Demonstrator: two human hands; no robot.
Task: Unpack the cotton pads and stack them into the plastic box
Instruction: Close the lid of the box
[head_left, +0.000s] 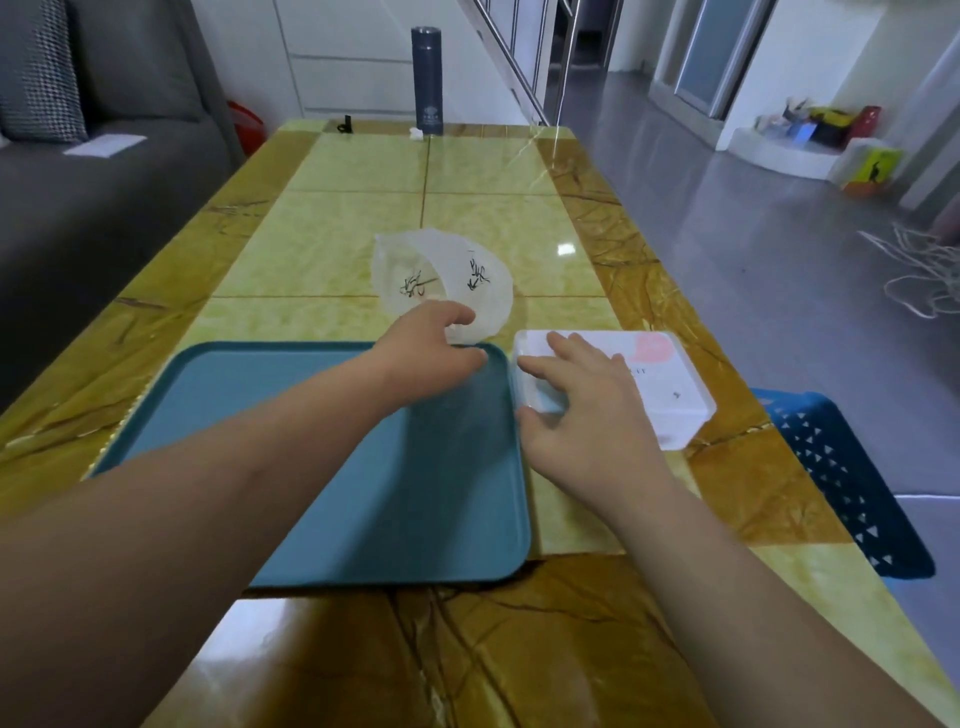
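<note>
The bag of cotton pads (441, 275), translucent with black print, lies crumpled on the counter (353, 244). Its long axis slants from far left to near right, and I cannot tell which way its mouth points. The plastic box (670, 395) has its lid on, a pink mark at the far right corner, and its long axis runs left to right.

The box's left wall sits just beside the right rim of the blue tray (311, 467), with only a thin strip of counter between them. The bag's near edge reaches the tray's far right corner. Beyond the bag the counter runs bare to a dark flask (427, 78) at its far edge. To the right of the box the counter ends close by, above a blue basket (841, 478) on the floor.

The left hand (426, 343) reaches across the tray. Its fingers (460, 314) are loosely bent, with the bag straight ahead of the tips and touching them. I cannot tell whether they pinch the film. The right hand (587, 410) has released, spread fingers (561, 343) lying flat on the box lid. The box is under them and extends to their right, and the thumb is at its left wall.
</note>
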